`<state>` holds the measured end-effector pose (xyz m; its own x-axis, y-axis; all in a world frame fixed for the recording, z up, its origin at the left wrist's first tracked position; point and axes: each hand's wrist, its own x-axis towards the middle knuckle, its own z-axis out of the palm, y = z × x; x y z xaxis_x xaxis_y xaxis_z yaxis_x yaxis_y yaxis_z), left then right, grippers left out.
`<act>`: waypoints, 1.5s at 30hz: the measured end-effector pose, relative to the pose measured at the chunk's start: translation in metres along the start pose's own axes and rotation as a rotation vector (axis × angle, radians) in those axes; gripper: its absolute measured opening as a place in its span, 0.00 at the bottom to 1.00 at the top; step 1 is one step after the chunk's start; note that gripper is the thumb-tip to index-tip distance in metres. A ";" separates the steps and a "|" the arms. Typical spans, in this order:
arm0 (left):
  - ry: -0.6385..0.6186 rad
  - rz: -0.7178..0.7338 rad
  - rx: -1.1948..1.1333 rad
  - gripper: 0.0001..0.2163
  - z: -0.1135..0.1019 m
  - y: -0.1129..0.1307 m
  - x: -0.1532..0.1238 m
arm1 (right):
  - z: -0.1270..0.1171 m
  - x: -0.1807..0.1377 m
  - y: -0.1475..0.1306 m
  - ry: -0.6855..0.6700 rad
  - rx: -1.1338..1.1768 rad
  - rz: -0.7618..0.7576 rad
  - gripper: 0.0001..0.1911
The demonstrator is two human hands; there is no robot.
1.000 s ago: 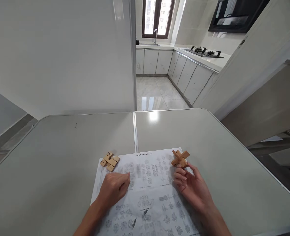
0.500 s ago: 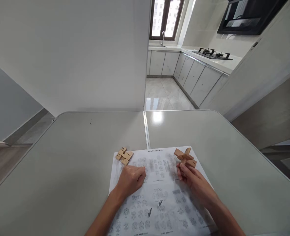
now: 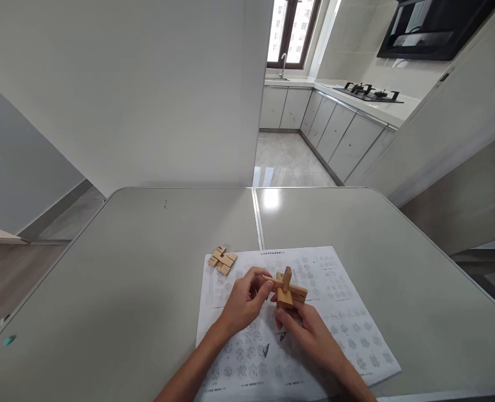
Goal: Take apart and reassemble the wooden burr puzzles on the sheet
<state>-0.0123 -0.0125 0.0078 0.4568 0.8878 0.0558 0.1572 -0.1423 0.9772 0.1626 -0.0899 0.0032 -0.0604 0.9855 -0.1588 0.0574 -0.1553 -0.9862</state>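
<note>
A cross-shaped wooden burr puzzle (image 3: 287,289), made of interlocking bars, is held between my two hands above a printed sheet (image 3: 348,312). My right hand (image 3: 304,329) grips its lower side, thumb in front. From the left, my left hand (image 3: 250,293) pinches the end of a bar that sticks out toward it. Beyond my left hand, several notched wooden pieces (image 3: 222,261) lie together at the sheet's upper left corner, one bearing a dark numeral. The fingertips behind the puzzle are partly hidden.
The sheet lies on a grey-green table (image 3: 125,290) with a metal seam (image 3: 257,218) across it. A small teal object (image 3: 8,340) sits near the left edge. Past the table are a white wall (image 3: 147,95) and a kitchen with a gas stove (image 3: 371,92).
My right hand has brought the puzzle left and nearer, turning it. My left hand has gone from resting closed on the sheet to gripping the puzzle. The view has shifted slightly left.
</note>
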 end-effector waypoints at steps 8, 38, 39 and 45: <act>-0.073 -0.061 -0.124 0.17 0.004 -0.002 0.002 | 0.002 -0.004 0.011 0.080 -0.008 0.024 0.20; -0.232 0.032 -0.169 0.51 -0.008 -0.005 0.003 | 0.011 -0.008 0.032 0.124 -0.146 -0.169 0.14; -0.233 0.031 -0.152 0.48 -0.008 -0.005 0.003 | 0.011 -0.008 0.032 0.125 -0.153 -0.174 0.14; -0.201 0.025 -0.131 0.40 -0.006 -0.003 0.002 | 0.013 -0.009 0.037 0.165 -0.207 -0.193 0.14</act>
<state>-0.0168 -0.0073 0.0066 0.6267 0.7776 0.0517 0.0342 -0.0938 0.9950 0.1525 -0.1053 -0.0327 0.0720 0.9958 0.0567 0.2628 0.0359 -0.9642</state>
